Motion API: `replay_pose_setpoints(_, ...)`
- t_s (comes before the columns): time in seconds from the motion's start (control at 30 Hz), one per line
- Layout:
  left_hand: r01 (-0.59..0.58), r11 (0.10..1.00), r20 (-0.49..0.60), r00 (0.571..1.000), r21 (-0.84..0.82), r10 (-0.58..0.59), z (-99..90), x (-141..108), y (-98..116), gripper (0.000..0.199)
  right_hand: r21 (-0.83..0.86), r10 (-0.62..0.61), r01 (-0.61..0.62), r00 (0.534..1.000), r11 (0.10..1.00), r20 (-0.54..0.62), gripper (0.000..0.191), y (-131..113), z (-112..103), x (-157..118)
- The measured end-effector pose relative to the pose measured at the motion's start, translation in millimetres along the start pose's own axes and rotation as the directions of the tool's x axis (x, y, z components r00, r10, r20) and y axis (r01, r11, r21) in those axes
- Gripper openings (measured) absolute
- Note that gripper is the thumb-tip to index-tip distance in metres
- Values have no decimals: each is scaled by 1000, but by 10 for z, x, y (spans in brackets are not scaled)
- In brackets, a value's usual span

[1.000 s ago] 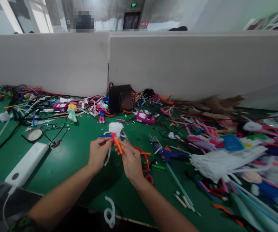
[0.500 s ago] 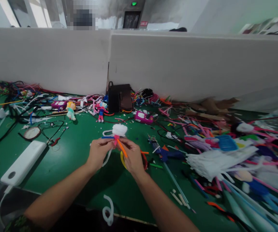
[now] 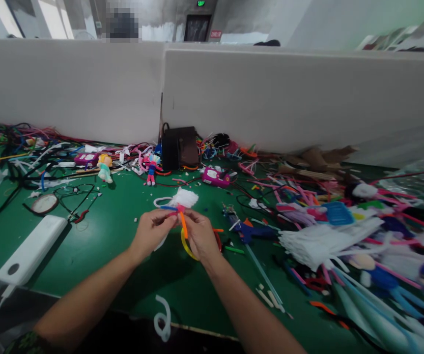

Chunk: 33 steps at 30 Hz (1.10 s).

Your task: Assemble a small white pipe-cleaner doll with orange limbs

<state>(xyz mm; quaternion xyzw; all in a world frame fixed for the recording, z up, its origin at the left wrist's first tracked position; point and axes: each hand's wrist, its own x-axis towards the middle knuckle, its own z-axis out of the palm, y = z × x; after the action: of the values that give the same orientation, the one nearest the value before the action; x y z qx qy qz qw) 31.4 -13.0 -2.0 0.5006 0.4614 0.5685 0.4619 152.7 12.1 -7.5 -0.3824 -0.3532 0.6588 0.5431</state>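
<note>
Between my two hands is a small pipe cleaner figure, with a white fluffy wound top (image 3: 184,197) and a pink middle. A blue pipe cleaner (image 3: 167,208) sticks out to its left, and an orange one (image 3: 184,226) hangs down in front. My left hand (image 3: 155,228) pinches it from the left side; a loose white pipe cleaner loops above and below those fingers. My right hand (image 3: 201,235) grips its right side, fingertips pressed close to the pink part. Under the right hand lies a yellow ring-shaped thing (image 3: 186,248), partly covered by it.
At left stand a white power bank (image 3: 33,250) with a cable and a pair of glasses (image 3: 77,196). A blue glue gun (image 3: 246,230) lies right of my hands. White pipe cleaners (image 3: 325,243) pile up at right; a brown bag (image 3: 182,148) rests against the grey partition (image 3: 256,98).
The figure's white top has tilted to the right and spread wider. The orange pipe cleaner hangs more steeply. Both hands stay on the figure, and the whole view has shifted slightly.
</note>
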Motion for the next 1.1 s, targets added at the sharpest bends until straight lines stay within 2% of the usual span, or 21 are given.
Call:
replay_pose_setpoints(0.13, 123, 972, -8, 992, -199, -127, 5, 33, 32, 15, 1, 3, -4, 999, 1000, 52, 18, -9, 16, -10)
replay_pose_setpoints(0.23, 268, 888, -21, 955, -373, -297, -16, 63, 65, 20, -15, 4, -3, 997, 1000, 77, 18, -1, 18, -18)
replay_pose_setpoints(0.33, 397, 825, 1, 901, -401, -433, -62, 98, 107, 26, -50, 5, 1, 994, 999, 112, 16, 12, 5, -25)
replay_pose_setpoints(0.43, 431, 818, 11, 887, -381, -462, -95, 118, 147, 29, -88, -4, 16, 990, 996, 141, 15, 15, -9, -28)
replay_pose_setpoints(0.6, 258, 897, -106, 944, -358, -313, -41, 79, 165, 20, -133, -61, 75, 993, 988, 101, 15, 0, 5, -20)
replay_pose_setpoints(0.7, 148, 964, -184, 964, -223, -190, 12, 43, 126, 12, -128, -65, 70, 997, 989, 43, 17, 8, 13, -2)
replay_pose_setpoints(0.83, 44, 999, -264, 964, 15, -38, 36, 13, 48, 14, -97, -101, 96, 994, 991, -42, 20, 41, -12, 26)
replay_pose_setpoints(0.9, -44, 988, -245, 966, 147, 80, 30, 1, 16, 13, -111, -110, 105, 993, 988, -47, 20, 51, -30, 31)
replay_pose_setpoints(0.97, -142, 957, -175, 966, 252, 190, 21, -12, -11, 15, -129, -115, 110, 993, 986, -34, 20, 50, -41, 29)
replay_pose_setpoints(1.1, -272, 890, -79, 944, 366, 321, 14, -45, -52, 24, -187, -156, 153, 988, 970, 1, 15, 26, -39, 11)
